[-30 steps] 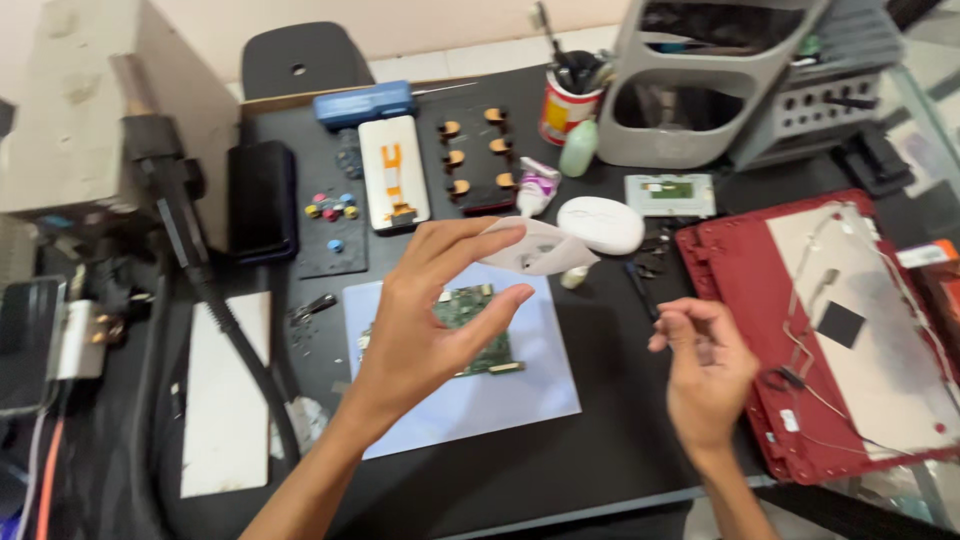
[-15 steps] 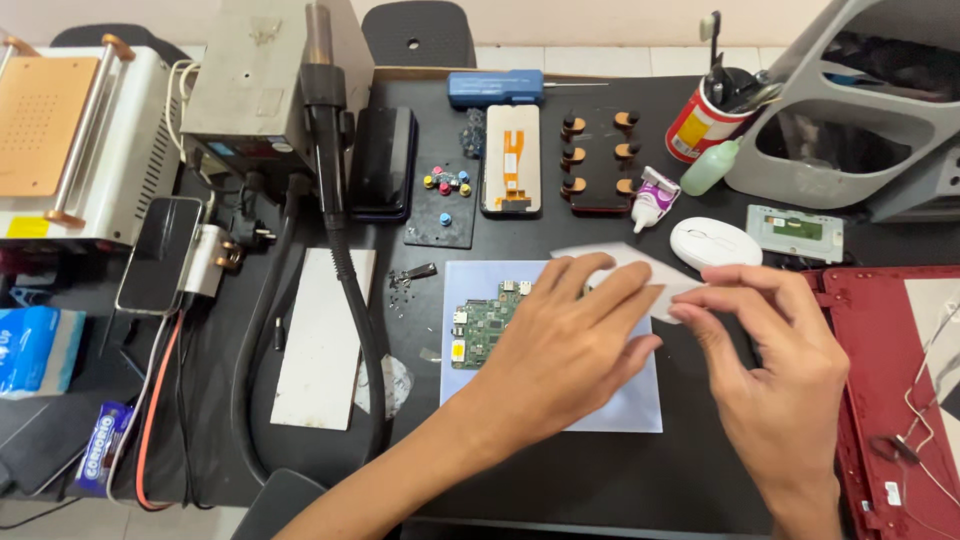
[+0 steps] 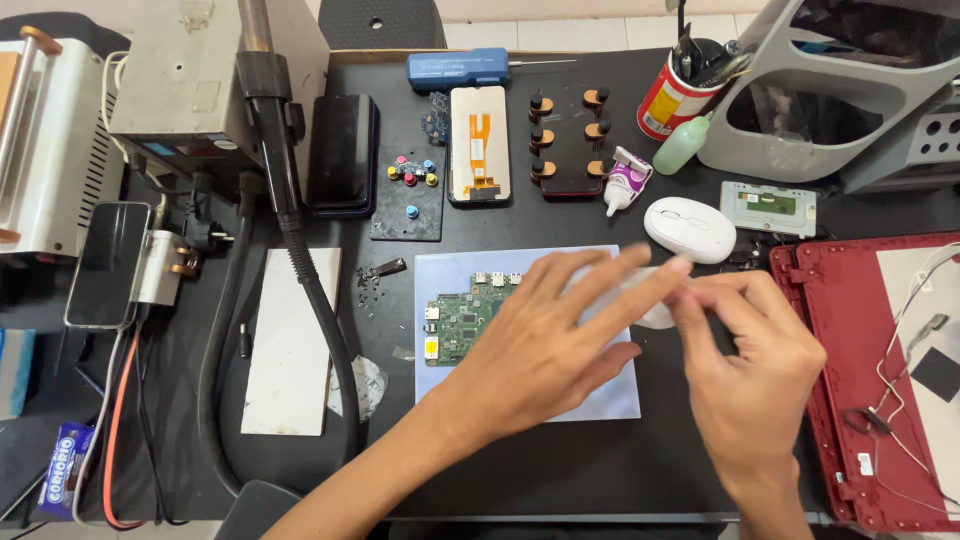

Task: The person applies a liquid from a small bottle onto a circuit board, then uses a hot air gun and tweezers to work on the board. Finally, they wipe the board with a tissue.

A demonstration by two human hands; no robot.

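My left hand [image 3: 545,345] hovers with fingers spread over a green circuit board [image 3: 458,318] that lies on a pale blue mat [image 3: 445,272]. Its fingertips reach a small thin white piece [image 3: 652,308] at the mat's right edge. My right hand [image 3: 752,372] meets it there, thumb and fingers pinched on that white piece. Much of the piece and the board's right half are hidden by my hands.
A white mouse [image 3: 690,228] and a red laptop cover [image 3: 825,330] with loose cables lie to the right. At the back are a phone screen part [image 3: 478,145], a glue tube [image 3: 625,182], a red tool can [image 3: 668,100] and a blue device [image 3: 458,70]. A hot-air station [image 3: 190,80], hose [image 3: 310,300] and phone [image 3: 105,262] are at the left.
My view has shifted left and steadied. Both hands came together over the mat's right edge, and the right hand now pinches the white piece.
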